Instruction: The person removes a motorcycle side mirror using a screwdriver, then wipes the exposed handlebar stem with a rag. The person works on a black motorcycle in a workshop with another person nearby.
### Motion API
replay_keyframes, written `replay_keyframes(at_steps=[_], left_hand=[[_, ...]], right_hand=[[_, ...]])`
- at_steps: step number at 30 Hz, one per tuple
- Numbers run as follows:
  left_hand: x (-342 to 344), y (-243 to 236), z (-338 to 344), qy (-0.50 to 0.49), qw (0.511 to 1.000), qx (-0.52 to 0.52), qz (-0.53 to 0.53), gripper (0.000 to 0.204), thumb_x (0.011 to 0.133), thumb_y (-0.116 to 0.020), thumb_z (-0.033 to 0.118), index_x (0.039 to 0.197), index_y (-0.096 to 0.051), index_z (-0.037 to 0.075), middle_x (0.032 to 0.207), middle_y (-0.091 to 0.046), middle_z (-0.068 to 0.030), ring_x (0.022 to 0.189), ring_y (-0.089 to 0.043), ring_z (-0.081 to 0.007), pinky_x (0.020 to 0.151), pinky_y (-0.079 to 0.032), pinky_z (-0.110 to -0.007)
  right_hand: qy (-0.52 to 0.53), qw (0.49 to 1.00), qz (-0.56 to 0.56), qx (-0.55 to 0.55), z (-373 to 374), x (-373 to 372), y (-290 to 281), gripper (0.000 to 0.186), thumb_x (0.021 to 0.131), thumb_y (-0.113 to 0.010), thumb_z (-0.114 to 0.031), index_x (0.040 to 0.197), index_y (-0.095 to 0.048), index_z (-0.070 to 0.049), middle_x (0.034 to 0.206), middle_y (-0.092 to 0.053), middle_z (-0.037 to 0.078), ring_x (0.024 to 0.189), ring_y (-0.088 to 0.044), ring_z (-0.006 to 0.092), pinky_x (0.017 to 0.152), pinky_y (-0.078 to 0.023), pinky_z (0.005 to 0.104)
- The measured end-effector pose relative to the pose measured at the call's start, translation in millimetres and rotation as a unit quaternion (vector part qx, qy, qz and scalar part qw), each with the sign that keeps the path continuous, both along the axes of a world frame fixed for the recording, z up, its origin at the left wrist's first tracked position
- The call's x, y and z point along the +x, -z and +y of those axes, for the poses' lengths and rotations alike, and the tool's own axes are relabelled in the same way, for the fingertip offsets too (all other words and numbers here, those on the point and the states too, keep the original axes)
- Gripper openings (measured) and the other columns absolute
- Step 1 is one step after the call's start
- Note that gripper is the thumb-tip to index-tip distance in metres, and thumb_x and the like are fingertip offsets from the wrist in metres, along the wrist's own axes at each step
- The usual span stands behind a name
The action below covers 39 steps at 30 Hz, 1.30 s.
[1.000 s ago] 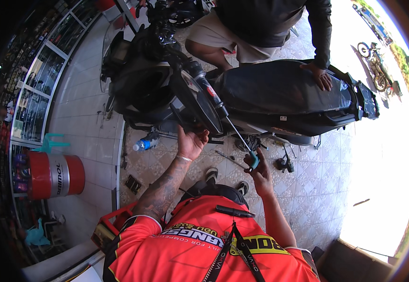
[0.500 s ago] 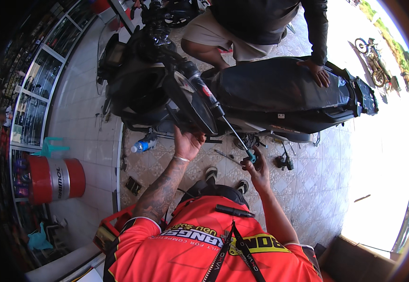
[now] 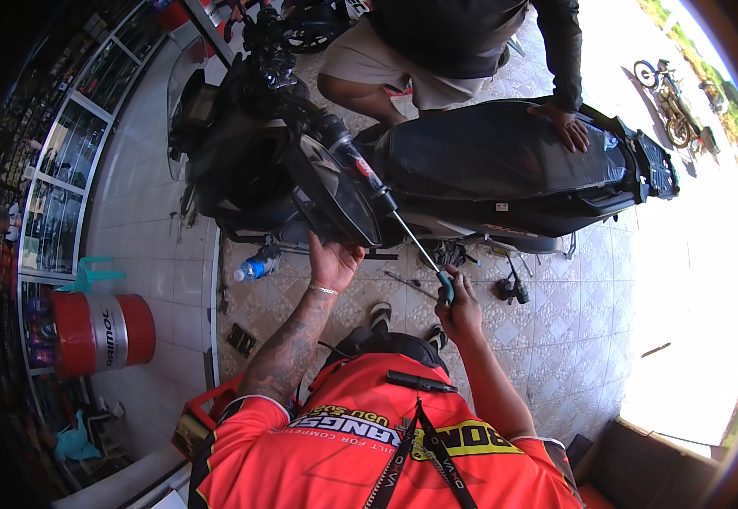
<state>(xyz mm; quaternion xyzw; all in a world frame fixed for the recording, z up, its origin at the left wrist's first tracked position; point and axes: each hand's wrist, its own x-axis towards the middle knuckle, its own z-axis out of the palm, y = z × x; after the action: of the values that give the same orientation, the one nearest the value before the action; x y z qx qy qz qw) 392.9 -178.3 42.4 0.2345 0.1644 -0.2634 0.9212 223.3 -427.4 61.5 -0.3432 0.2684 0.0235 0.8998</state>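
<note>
My right hand point(image 3: 462, 307) is closed round the teal handle point(image 3: 446, 287) of a tool with a long, thin silver rod point(image 3: 415, 241). The rod slants up and left to a black cylinder point(image 3: 354, 161) with a red and white label; I cannot tell how the two join. My left hand point(image 3: 333, 265) is palm up at the lower edge of a black curved panel point(image 3: 335, 199) at the motorcycle's front. The thumb and bent fingers press against that edge, and some fingertips are hidden. The dark motorcycle point(image 3: 479, 161) stands across in front of me, its long seat to the right.
Beyond the motorcycle a person's hand point(image 3: 566, 129) rests on the seat. Below the motorcycle lie a blue-capped bottle point(image 3: 254, 268), a black power tool point(image 3: 511, 290) and a rod-like tool point(image 3: 409, 283). A red drum point(image 3: 137, 332) and glass cabinets point(image 3: 67, 144) stand left.
My right hand has turned, and the teal handle has shifted slightly left, with more of it showing. The left hand stays at the panel. The whole view has shifted slightly.
</note>
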Motion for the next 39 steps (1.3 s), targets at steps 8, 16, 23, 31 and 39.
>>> replay_keyframes(at_steps=[8, 16, 23, 31, 39], left_hand=[[0.2, 10.2, 6.3, 0.016, 0.998, -0.050, -0.020, 0.082, 0.091, -0.044, 0.077, 0.133, -0.058, 0.008, 0.123, -0.065, -0.0225, 0.098, -0.067, -0.0275, 0.076, -0.056, -0.035], [0.2, 8.7, 4.6, 0.008, 0.998, -0.056, -0.013, 0.078, 0.092, -0.047, 0.074, 0.133, -0.058, 0.009, 0.118, -0.068, -0.0217, 0.097, -0.068, -0.0279, 0.075, -0.056, -0.035], [1.4, 10.6, 3.6, 0.014, 0.999, -0.049, -0.009, 0.075, 0.092, -0.047, 0.073, 0.131, -0.059, 0.009, 0.119, -0.067, -0.0214, 0.098, -0.068, -0.0278, 0.075, -0.056, -0.036], [3.4, 7.3, 3.2, 0.006, 0.998, -0.059, -0.009, 0.070, 0.094, -0.046, 0.069, 0.127, -0.061, 0.010, 0.118, -0.068, -0.0216, 0.096, -0.069, -0.0284, 0.075, -0.057, -0.037], [3.4, 0.1, -0.1, -0.004, 0.998, -0.062, 0.003, 0.062, 0.096, -0.046, 0.061, 0.125, -0.063, 0.008, 0.116, -0.069, -0.0218, 0.096, -0.070, -0.0293, 0.076, -0.057, -0.037]], right_hand=[[-0.121, 0.947, -0.204, -0.218, 3.9, -17.9, -2.3, 0.088, 0.092, -0.056, 0.005, 0.162, -0.005, -0.013, 0.126, -0.055, 0.012, 0.110, -0.065, 0.0229, 0.090, -0.054, 0.0338], [-0.089, 0.934, -0.115, -0.325, 0.2, -12.6, 7.5, 0.068, 0.103, -0.055, -0.022, 0.160, -0.020, -0.012, 0.107, -0.059, 0.007, 0.084, -0.061, 0.0151, 0.078, -0.054, 0.0309], [0.007, 0.997, 0.051, -0.055, -3.9, 5.8, 4.0, 0.068, 0.102, -0.061, -0.029, 0.155, -0.025, -0.007, 0.086, -0.055, 0.001, 0.071, -0.058, 0.0106, 0.066, -0.052, 0.0262], [-0.174, 0.955, -0.008, -0.240, -5.2, -6.4, 1.4, 0.060, 0.106, -0.040, -0.052, 0.125, -0.061, 0.001, 0.068, -0.057, 0.001, 0.058, -0.056, 0.0108, 0.056, -0.045, 0.0257], [-0.060, 0.993, 0.098, -0.039, -4.2, 5.3, 2.5, 0.055, 0.107, -0.038, -0.049, 0.136, -0.055, -0.006, 0.075, -0.052, -0.001, 0.062, -0.055, 0.0106, 0.062, -0.050, 0.0275]])
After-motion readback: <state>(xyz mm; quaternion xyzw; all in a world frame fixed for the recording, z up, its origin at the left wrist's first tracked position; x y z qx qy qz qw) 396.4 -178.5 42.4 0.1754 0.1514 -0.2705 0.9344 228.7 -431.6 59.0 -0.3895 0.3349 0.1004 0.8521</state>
